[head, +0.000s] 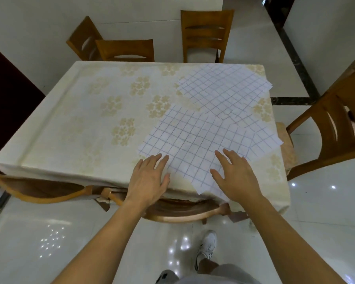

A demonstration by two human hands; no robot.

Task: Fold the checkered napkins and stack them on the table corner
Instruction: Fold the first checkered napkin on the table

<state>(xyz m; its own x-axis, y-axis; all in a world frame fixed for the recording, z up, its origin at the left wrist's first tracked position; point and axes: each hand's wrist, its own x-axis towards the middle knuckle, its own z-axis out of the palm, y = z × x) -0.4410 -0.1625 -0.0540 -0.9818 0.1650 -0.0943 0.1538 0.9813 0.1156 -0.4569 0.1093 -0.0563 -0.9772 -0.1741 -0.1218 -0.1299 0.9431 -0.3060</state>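
Your left hand (150, 177) and right hand (233, 175) lie flat, fingers straight and spread, on the nearest checkered napkin (195, 140).

That napkin sits unfolded at the table's (86, 111) 5 o'clock edge; more checkered napkins (223, 87) lie overlapping toward 1 o'clock, partly beneath it. A wooden chair (334, 124) stands at 3 o'clock.

Both bare forearms reach forward from the bottom edge, converging toward 12 o'clock. The left hand (149, 177) lies palm down, fingers straight and close together pointing toward 1 o'clock, thumb spread out toward 3 o'clock. The right hand (234, 175) lies palm down as well, fingers straight and slightly fanned toward 11 o'clock, thumb angled out toward 9 o'clock. The two hands sit side by side, apart, thumbs facing each other.
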